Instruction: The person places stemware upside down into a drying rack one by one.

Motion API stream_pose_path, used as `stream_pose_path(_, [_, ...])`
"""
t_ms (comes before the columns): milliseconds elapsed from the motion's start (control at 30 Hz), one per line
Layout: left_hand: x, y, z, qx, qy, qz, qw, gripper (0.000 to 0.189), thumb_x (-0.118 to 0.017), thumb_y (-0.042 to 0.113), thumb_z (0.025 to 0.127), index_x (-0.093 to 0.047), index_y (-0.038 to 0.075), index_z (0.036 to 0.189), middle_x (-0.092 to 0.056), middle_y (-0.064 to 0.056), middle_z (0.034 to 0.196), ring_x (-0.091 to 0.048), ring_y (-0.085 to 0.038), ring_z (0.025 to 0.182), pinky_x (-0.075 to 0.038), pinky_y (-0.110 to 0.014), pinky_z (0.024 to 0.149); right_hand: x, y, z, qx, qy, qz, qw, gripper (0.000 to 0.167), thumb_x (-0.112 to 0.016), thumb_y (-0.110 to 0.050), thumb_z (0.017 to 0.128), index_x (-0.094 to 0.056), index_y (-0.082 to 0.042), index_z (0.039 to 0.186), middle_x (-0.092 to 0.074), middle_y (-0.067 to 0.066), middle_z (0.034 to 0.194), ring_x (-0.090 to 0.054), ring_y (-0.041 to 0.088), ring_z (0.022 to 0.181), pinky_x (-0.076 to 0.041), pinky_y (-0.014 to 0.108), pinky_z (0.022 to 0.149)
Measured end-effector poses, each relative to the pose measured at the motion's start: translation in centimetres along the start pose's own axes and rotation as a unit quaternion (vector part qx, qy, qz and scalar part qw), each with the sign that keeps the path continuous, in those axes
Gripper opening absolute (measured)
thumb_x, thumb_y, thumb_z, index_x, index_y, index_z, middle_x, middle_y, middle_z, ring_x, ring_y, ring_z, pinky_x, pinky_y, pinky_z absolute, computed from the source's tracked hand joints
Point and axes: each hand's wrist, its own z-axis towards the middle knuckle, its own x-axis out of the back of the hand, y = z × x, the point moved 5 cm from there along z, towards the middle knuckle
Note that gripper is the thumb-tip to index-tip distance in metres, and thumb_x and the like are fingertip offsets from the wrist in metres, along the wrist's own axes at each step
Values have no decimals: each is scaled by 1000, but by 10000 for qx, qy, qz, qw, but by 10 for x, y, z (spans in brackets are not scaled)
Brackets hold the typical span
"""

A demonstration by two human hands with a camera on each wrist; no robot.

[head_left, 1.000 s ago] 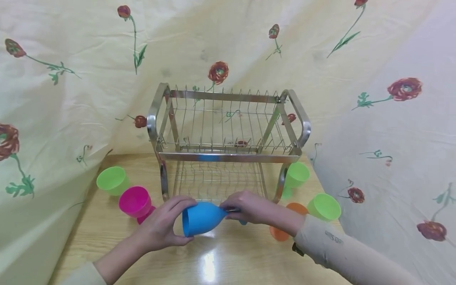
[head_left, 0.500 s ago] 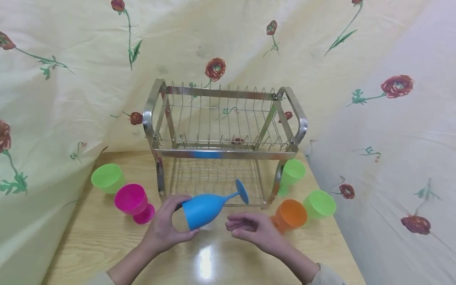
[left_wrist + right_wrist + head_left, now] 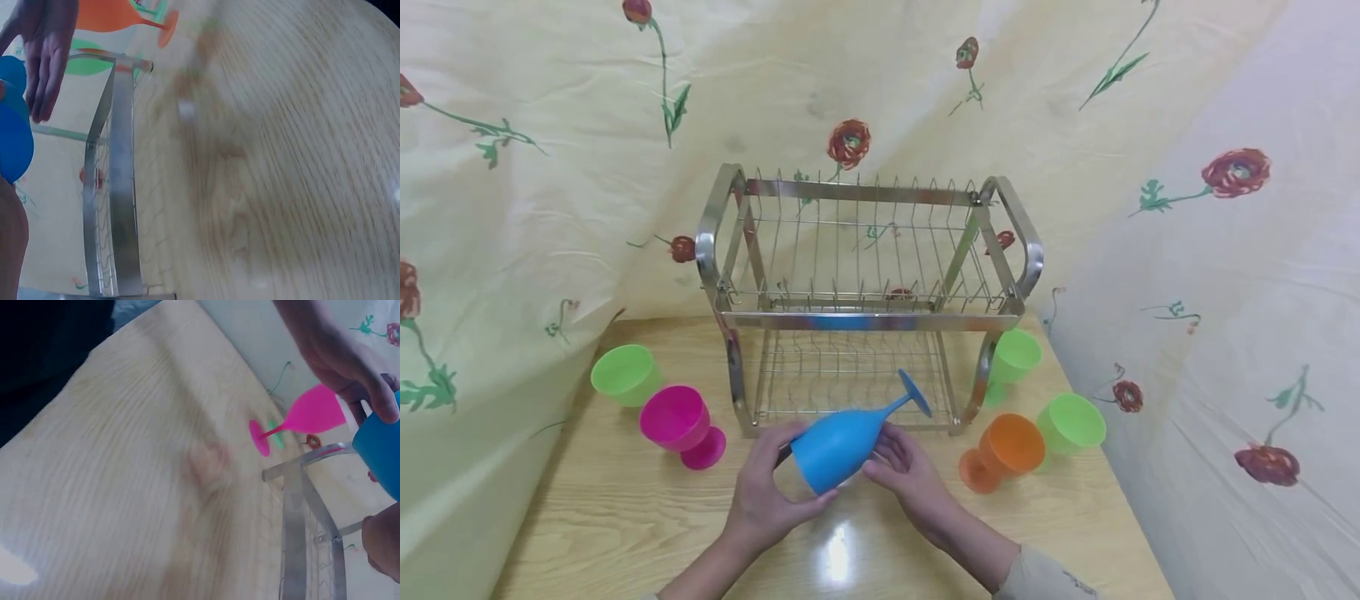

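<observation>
My left hand (image 3: 762, 498) grips a blue plastic goblet (image 3: 841, 448) at the mouth of its bowl, thumb below and fingers above. The goblet is tilted on its side over the table, its mouth toward the left hand and its stem and round foot pointing up to the right. Beside the lower bowl is my right hand (image 3: 919, 492), thumb in front and fingers partly hidden behind the goblet. The left wrist view shows the right hand's fingers (image 3: 45, 78) extended next to the blue goblet. Right behind both hands stands a two-tier metal dish rack (image 3: 850, 322).
To the left of the rack stand a green goblet (image 3: 627, 375) and a pink goblet (image 3: 676, 418). On its right are an orange goblet (image 3: 1013, 446) and two green goblets, one nearer (image 3: 1072, 423) and one by the rack leg (image 3: 1017, 355). A flowered cloth (image 3: 910, 92) hangs behind.
The right hand let go of the goblet's stem, drew back, then returned to the bowl's side. In the left hand the goblet has tilted, its foot now higher.
</observation>
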Motion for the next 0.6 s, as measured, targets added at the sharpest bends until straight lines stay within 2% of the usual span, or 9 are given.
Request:
stream_pose_path(100, [-2,1,-1,-53,108,32,9999,98,-106,15,58,-58,3,143,-61,-13,136,-62,-25,122,-57,-24,101,-2,-2,5,72,175,-50,9998,83,-74,-13,101,-23,6,164,-36,28,165,-34,42,156,-39,39,125])
stream_pose_path(267, [-4,2,0,-12,190,42,9998,98,-106,19,59,-57,3,143,-61,-14,135,-62,-24,121,-60,-29,100,-4,-2,12,167,238,-123,9995,85,-73,-13,101,-20,3,165,-32,26,169,-27,41,159,-31,48,128])
stream_pose_path(367, [-5,2,0,-9,238,83,9997,99,-107,18,59,-57,4,144,-61,-12,136,-63,-24,121,-63,-37,95,-4,-4,16,251,221,-120,9994,84,-74,-12,100,-22,1,165,-32,23,170,-26,40,160,-28,49,129])
stream_pose_path(600, [-9,1,0,192,370,-31,9991,97,-106,17,60,-57,6,143,-60,-11,137,-60,-21,124,-64,-40,94,-6,-10,19,333,301,-100,9989,87,-75,-11,99,-21,2,166,-34,24,169,-28,40,159,-28,50,129])
